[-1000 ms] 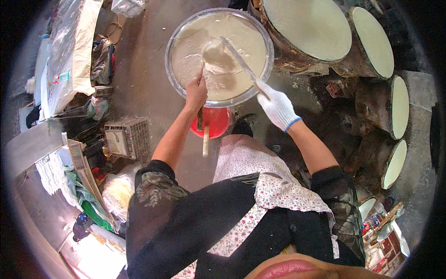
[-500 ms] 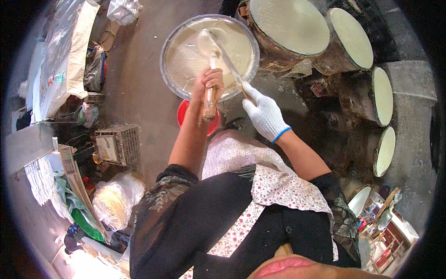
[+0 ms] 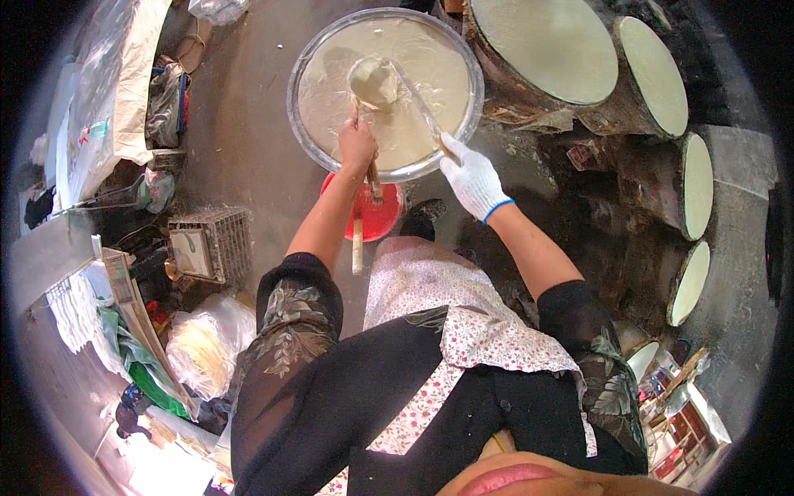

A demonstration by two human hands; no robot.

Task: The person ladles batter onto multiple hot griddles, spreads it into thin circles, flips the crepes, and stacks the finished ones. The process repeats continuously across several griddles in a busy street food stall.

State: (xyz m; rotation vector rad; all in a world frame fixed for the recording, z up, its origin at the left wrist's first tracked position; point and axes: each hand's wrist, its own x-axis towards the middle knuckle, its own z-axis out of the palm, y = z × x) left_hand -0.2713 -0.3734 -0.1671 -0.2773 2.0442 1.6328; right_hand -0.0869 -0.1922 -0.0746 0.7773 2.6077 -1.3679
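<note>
A wide metal basin [image 3: 302, 136] of thick cream-coloured batter [image 3: 331, 91] lies ahead of me. My bare left hand [image 3: 357, 149] is closed round the handle of a ladle [image 3: 361, 78], whose round bowl is over the batter near the middle and looks coated with it. My right hand [image 3: 473, 183], in a white knit glove with a blue cuff, grips a long, narrow flat-bladed scraper [image 3: 416, 99] at the basin's right rim. Its blade slants up and left, the tip by the ladle bowl. Whether the two tools touch I cannot tell.
Under the basin's near edge stands a red bucket [image 3: 382, 217], a wooden stick [image 3: 357, 248] across it. Several round drum-like stands with pale tops [image 3: 546, 50] line the right. A wire crate [image 3: 211, 244] and a plastic-wrapped bundle [image 3: 207, 343] are at left.
My left hand has moved slightly left and the ladle's handle has tilted, its bowl now showing more clearly. My right hand has shifted a little right with the scraper. The view has shifted too.
</note>
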